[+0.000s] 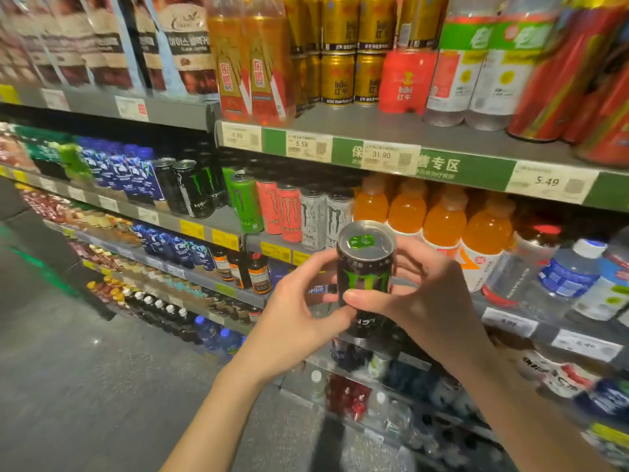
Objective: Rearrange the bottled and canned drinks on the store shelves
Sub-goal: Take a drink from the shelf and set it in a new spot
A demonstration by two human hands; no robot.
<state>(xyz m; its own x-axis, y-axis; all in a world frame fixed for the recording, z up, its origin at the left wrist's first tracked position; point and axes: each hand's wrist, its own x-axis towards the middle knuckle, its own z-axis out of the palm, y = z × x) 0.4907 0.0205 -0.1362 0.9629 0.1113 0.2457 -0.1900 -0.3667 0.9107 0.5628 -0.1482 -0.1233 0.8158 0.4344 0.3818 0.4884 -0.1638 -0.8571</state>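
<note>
In front of the middle shelf, out in open air, a black can (366, 277) with a green claw logo sits upright between two hands. The left hand (299, 315) cups it from nine o'clock, thumb pressed low on the can's face; the right hand (422, 294) wraps in from three o'clock, fingers curled behind, thumb across the front. Both grips are closed on the can, so it's well supported.

The pull tab looks unopened, so I'd judge it full: a fair weight, rigid walls, smooth printed metal that could slide if pinched lightly. Best hold is around the mid-body, not the rim.

At eleven o'clock from the can, more black cans (190, 189) stand on the shelf (218, 219), with bare shelf beside them before the green can (246, 202), pink cans (280, 209) and silver cans (323, 216). That opening looks like the likely home, though it's a guess. Orange bottles (442, 219) crowd in at one o'clock. At seven o'clock, the aisle floor (85, 369) gives plenty of elbow room.
</note>
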